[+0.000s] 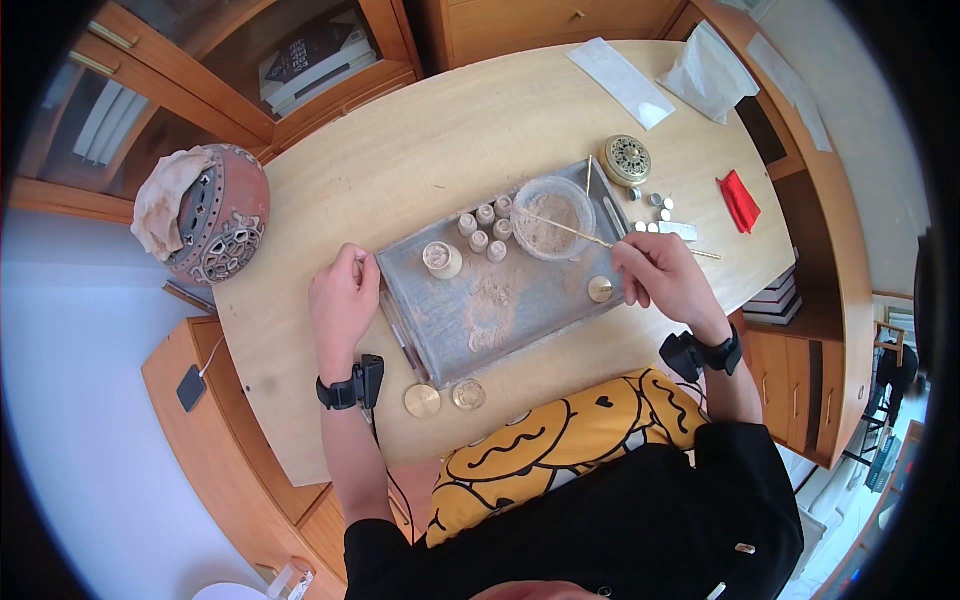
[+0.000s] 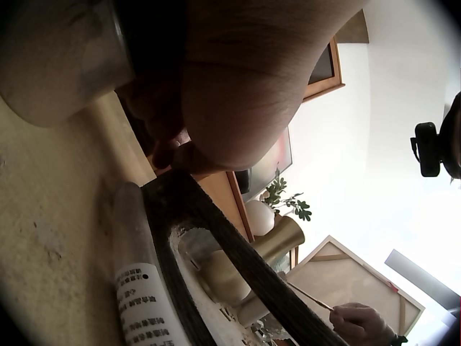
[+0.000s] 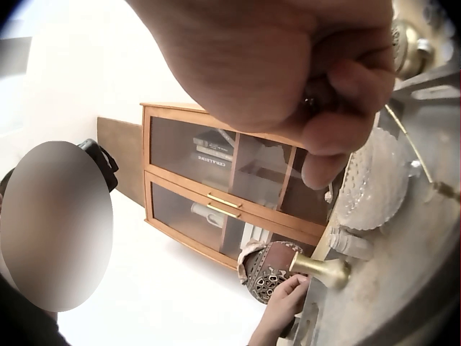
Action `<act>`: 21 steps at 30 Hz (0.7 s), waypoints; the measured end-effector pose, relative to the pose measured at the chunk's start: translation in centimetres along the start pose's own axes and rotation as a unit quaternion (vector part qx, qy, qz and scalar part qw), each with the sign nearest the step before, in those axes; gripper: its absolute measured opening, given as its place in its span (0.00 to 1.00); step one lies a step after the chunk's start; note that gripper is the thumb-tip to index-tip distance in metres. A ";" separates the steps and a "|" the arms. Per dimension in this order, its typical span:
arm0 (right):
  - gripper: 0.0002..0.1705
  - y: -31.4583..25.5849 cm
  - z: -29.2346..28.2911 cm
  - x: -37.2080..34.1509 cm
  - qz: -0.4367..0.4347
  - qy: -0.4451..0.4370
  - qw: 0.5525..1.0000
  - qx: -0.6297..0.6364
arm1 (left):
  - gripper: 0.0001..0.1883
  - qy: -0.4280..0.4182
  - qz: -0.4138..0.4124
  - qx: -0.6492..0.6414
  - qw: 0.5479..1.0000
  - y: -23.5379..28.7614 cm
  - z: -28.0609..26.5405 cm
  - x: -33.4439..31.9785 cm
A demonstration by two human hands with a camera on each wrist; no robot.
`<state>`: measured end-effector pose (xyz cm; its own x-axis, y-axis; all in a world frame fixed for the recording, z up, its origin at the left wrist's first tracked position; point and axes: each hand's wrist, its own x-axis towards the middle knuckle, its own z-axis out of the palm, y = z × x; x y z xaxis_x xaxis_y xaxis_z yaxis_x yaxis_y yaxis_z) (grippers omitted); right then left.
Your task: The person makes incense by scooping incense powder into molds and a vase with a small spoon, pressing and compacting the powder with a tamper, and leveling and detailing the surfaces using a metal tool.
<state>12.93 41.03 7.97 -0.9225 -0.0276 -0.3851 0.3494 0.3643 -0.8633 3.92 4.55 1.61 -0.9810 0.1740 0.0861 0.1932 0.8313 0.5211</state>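
My right hand [image 1: 660,272] pinches a thin brass stick [image 1: 570,228] whose far end reaches into a clear ribbed bowl [image 1: 582,192] of pale brown powder [image 1: 548,222]. The bowl stands at the back right of a grey tray [image 1: 540,318] dusted with the same powder. By the tray's left corner, my left hand [image 1: 343,300] rests with loosely curled fingers, right at the frame. Near that side stands a brass vessel [image 3: 323,271], powder showing in its mouth from above. Several small jars [image 1: 486,215] sit between vessel and bowl. A round brass piece [image 1: 600,289] lies near my right hand.
Two brass discs [image 1: 422,400] lie before the tray. A pierced brass burner lid [image 1: 627,160], little metal pots [image 1: 660,205] and a red pouch [image 1: 738,204] are at right. A carved round pot [image 1: 225,215] stands left; plastic bags [image 1: 706,72] lie at the back.
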 end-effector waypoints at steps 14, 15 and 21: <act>0.10 -0.4 2.3 -0.4 -0.153 0.077 0.973 -0.155 | 0.07 -0.006 -0.009 -0.006 1.000 0.1 -0.1 0.0; 0.08 -0.1 2.3 -0.4 -0.184 0.093 0.958 -0.198 | 0.07 -0.004 -0.007 -0.005 1.000 0.0 0.0 0.0; 0.05 -0.3 2.4 -1.0 -0.242 0.116 0.907 -0.323 | 0.07 0.000 -0.001 -0.003 1.000 0.0 0.0 0.0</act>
<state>14.13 38.68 7.80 -0.9779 -0.1618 0.1322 -0.2072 0.8337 -0.5118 3.90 4.57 1.65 -0.9814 0.1724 0.0848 0.1910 0.8286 0.5263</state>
